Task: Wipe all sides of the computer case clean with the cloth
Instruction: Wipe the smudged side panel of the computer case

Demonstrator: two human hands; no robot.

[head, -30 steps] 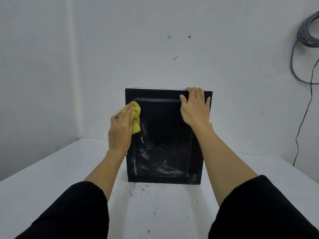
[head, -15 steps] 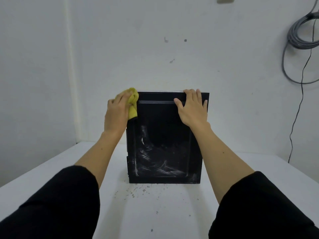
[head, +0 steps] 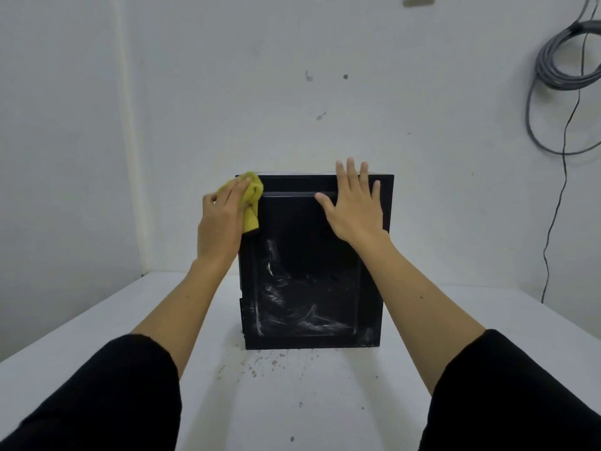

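Black computer case (head: 312, 271) upright between hands, yellow cloth (head: 251, 203) under left hand (head: 221, 219).

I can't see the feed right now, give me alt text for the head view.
A person's left hand presses a yellow cloth against the top left corner of an upright black computer case on a white table. The right hand lies flat near its top right. White smears streak the panel's lower half.
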